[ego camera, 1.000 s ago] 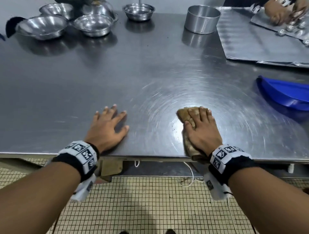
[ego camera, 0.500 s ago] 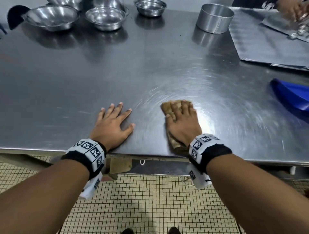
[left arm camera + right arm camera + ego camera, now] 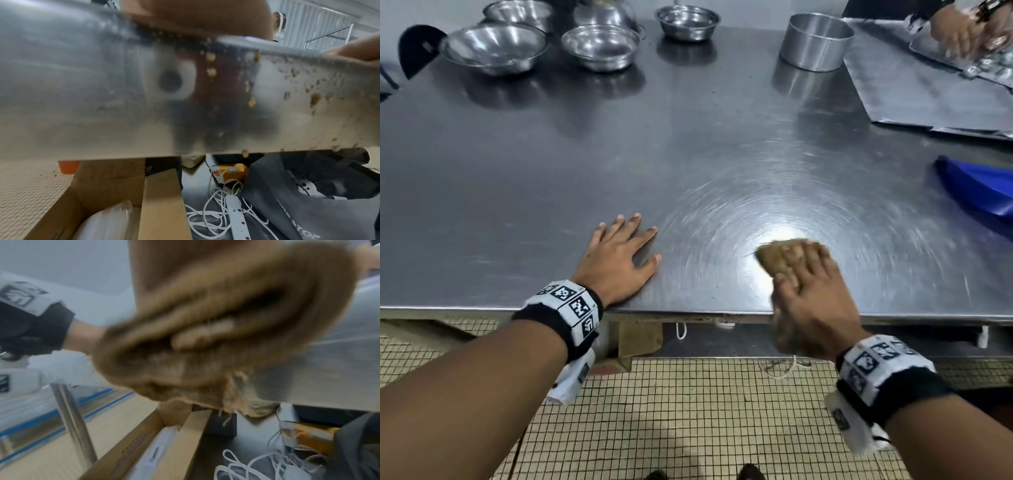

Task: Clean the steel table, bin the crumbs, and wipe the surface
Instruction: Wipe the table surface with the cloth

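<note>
Brown cloth under right hand, seemingly slid rightward

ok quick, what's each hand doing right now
left hand: open, flat on the steel table.
right hand: open, fingers pressing the brown cloth at the table's near edge.

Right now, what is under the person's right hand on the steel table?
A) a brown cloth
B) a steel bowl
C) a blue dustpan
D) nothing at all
A: the right hand presses flat on a brown cloth near the front edge of the steel table, while the left hand rests flat on bare steel.
</note>
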